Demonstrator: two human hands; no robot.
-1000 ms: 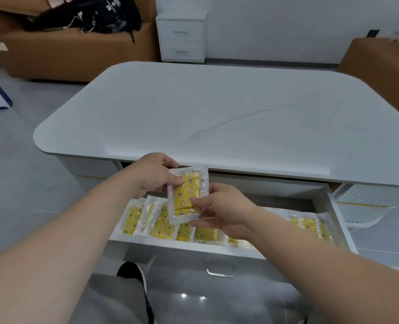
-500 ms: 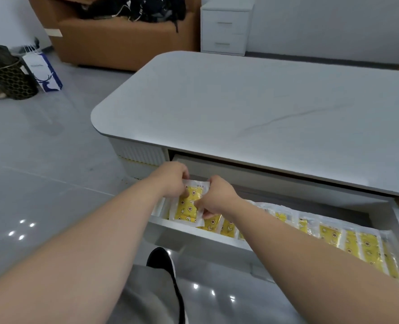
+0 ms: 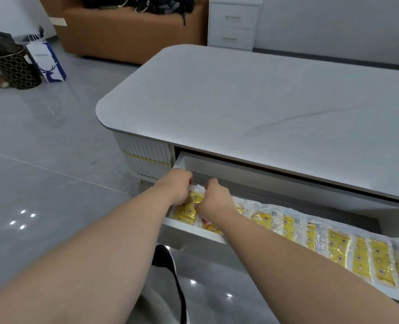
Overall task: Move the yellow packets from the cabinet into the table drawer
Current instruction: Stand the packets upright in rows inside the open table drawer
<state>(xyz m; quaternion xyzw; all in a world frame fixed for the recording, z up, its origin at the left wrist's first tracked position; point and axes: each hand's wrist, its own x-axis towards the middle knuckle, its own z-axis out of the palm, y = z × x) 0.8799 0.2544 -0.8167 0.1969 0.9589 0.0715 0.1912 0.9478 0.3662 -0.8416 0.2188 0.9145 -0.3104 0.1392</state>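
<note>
- Seen from the head, looking down: the desk has its drawer pulled wide open toward the viewer.
- A yellow packet is at the drawer's left end, against the left wall and half standing.
- The left hand grips its left edge and the right hand its right edge. The fingers of both curl down onto the wrapper, with the tips hidden behind the knuckles.
- A row of packets — yellow, in clear wrap, overlapping like tiles — fills the drawer from the hands to its right end.
- Judging by that, the task looks well along. This packet is nearly seated but not yet let go.
- A small white cabinet stands against the far wall with both drawers closed, so it can't be told whether any packets are left inside.
- The desk top is pale grey stone with one thin dark vein and rounded corners; nothing lies on it.
- The room has a glossy grey tiled floor and a tan sofa with dark bags on it. Far left are a mesh bin and a paper bag.
</note>
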